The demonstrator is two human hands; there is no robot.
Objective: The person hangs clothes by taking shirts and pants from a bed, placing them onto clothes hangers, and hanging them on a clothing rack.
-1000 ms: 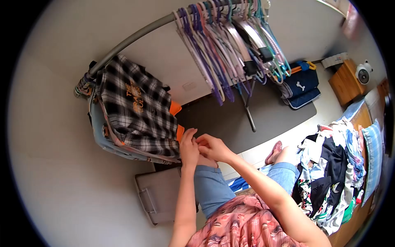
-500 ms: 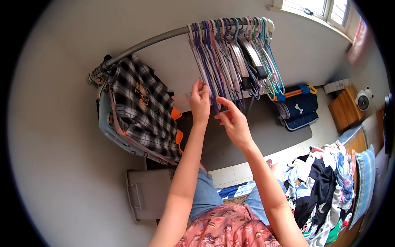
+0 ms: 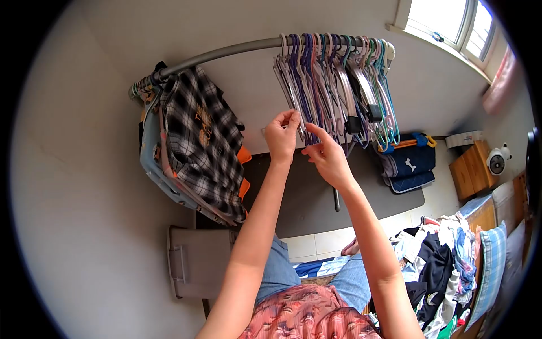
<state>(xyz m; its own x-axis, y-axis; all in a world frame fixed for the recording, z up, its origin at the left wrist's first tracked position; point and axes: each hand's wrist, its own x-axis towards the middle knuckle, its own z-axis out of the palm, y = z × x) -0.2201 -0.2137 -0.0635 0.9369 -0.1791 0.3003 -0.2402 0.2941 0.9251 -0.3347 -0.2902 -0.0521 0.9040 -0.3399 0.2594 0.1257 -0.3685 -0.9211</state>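
Many plastic and metal hangers (image 3: 322, 85) hang close together on the right part of a curved metal rail (image 3: 226, 52). At the lower end of the leftmost hangers, my left hand (image 3: 282, 135) has its fingers pinched together on a pale hanger's edge. Just right of it, my right hand (image 3: 328, 156) is beside the hangers' lower corners, thumb and forefinger apart, with nothing seen in it. A black and white plaid shirt (image 3: 197, 141) with orange lettering hangs on the left part of the rail, in front of other clothes.
A heap of clothes (image 3: 435, 260) lies at the lower right beside a blue checked pillow (image 3: 492, 265). A grey storage box (image 3: 200, 263) stands at the lower left. A folded dark blue item (image 3: 409, 164), a wooden cabinet (image 3: 473, 169) and a small fan (image 3: 498, 161) are at the right.
Both hands have risen from beside the plaid shirt to the hangers. My left fingers have closed at the leftmost hangers. The view has tilted up, bringing the window into sight.
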